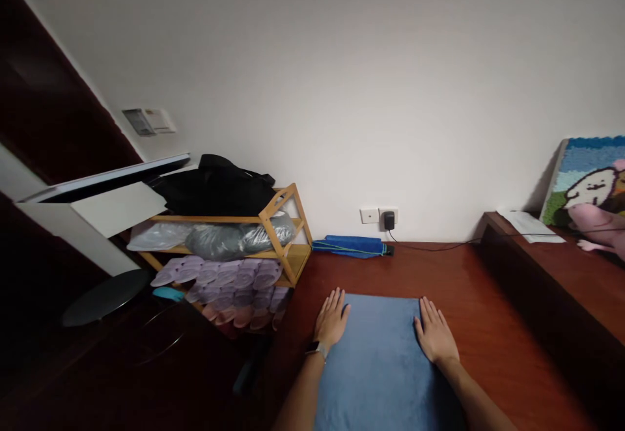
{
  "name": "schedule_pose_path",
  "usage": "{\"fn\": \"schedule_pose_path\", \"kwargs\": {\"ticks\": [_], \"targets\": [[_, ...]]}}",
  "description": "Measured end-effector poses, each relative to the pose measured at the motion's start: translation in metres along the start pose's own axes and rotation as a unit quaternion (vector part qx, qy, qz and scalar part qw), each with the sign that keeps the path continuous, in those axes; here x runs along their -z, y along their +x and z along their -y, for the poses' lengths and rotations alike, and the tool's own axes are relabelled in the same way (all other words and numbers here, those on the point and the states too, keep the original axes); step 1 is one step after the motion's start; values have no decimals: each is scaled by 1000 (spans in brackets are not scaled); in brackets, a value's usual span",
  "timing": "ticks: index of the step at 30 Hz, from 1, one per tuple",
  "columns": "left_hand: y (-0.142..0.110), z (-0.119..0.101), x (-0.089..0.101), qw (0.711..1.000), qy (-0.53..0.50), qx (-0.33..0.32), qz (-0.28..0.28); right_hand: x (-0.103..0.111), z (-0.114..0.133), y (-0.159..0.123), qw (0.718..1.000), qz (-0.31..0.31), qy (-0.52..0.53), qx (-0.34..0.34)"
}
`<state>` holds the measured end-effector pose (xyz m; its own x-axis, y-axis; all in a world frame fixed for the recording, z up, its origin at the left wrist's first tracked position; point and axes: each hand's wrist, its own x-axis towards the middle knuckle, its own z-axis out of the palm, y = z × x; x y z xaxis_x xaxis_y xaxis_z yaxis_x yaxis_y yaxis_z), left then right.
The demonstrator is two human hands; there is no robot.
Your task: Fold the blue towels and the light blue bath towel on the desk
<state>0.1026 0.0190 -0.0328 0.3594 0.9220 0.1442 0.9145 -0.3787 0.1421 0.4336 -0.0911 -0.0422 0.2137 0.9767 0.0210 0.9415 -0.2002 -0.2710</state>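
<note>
Lying at lower centre of frame: smooth blue rectangular cloth on reddish-brown wooden table. Left hand at its upper-left corner, right hand at upper-right; palms down, fingers extended, gripping nothing, apparently placed to keep edges flat.

Tabletop lay open right of the blue cloth until the raised ledge blocked; far left, the wooden rack crowded in!
</note>
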Motion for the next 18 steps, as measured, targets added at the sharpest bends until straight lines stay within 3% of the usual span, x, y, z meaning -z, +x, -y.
{"fn": "schedule_pose_path", "kwargs": {"ticks": [5,11,18], "targets": [[0,-4,-9,1000,-2,2,-25,-3,-1,1,1000,5,-15,-6],[1,-6,-3,1000,-16,7,-16,5,5,1,999,25,-38,-21],[3,-6,-3,1000,-18,6,-15,7,5,-29,999,32,-16,-33]]}}
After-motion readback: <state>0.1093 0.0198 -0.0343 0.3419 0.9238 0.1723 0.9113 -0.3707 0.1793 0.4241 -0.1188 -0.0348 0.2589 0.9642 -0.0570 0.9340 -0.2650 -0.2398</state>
